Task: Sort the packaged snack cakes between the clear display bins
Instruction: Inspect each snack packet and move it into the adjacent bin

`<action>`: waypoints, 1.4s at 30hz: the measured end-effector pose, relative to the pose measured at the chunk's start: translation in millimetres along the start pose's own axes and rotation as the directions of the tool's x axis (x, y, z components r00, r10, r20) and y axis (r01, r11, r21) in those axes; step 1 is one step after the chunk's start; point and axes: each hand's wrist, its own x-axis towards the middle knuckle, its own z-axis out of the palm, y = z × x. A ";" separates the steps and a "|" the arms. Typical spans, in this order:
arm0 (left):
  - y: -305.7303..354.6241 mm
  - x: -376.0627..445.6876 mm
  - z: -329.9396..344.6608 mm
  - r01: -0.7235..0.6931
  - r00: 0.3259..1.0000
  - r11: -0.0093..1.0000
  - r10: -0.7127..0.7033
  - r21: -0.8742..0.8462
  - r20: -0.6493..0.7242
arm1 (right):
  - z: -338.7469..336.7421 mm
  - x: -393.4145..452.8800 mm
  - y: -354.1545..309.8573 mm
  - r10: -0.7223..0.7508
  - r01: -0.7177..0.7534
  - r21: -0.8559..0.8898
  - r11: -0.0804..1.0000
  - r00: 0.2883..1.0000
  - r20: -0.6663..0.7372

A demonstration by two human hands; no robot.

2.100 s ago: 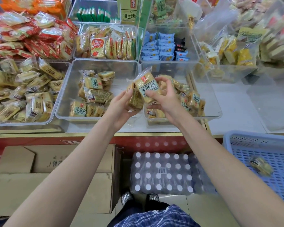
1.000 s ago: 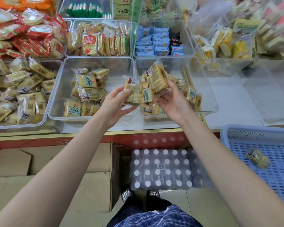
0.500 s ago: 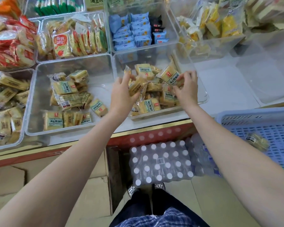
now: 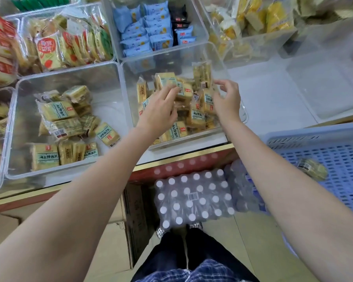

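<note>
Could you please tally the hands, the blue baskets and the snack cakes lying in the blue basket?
Hands: 2 (left hand, right hand)
blue basket: 1
snack cake in the basket: 1
Total: 4

Clear glossy plastic bins (image 4: 122,82), shiny film-wrapped cakes (image 4: 196,117)

White counter top (image 4: 267,94) with gold-trimmed front edge carries rows of clear plastic display bins. Bin under both hands (image 4: 172,58) holds yellow wrapped snack cakes; the bin just left of them (image 4: 65,72) holds the same kind. Behind the hands, a bin of blue packets (image 4: 200,27). Right of the hands, an empty clear bin (image 4: 324,86).
</note>
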 end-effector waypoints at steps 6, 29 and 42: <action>-33.9 -35.1 -1.3 0.215 0.973 0.974 -0.207 0.068 -0.100 | 24.1 -4.7 -33.3 -0.100 0.103 -0.013 0.995 0.983 0.156; -178.4 -161.3 -47.0 0.731 0.678 0.673 -0.697 0.113 -0.231 | 319.8 -49.9 -114.6 -0.073 0.332 -0.232 0.914 0.698 0.712; -178.7 -163.2 -53.4 0.718 0.693 0.694 -0.705 0.057 -0.147 | 202.3 -73.8 -95.4 -0.015 0.082 -0.069 0.994 0.745 0.666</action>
